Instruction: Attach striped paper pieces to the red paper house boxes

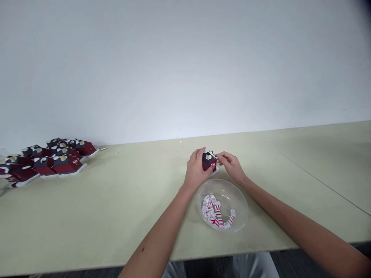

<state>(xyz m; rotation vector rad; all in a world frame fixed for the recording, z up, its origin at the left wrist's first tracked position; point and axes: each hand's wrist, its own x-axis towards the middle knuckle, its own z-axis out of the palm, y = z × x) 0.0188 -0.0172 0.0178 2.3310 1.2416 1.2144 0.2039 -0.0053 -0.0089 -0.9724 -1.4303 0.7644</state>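
Observation:
A small dark red model house (209, 161) with a dark, white-trimmed roof stands on the table beyond a clear bowl. My left hand (195, 170) is wrapped around its left and near side, holding it. At its right edge, the thumb and fingers of my right hand (231, 166) are pinched together, touching the house or a tiny piece by it; what they hold is too small to make out. Just in front, the round clear plastic bowl (240, 208) contains many small white pieces (208, 208) and red-and-white striped pieces (219, 216).
Several similar dark red model houses (68, 164) with white bases are grouped at the far left, near the wall (185, 69). A seam (324, 183) runs across the pale green table (130, 216) on the right. The table's front edge lies close to my legs.

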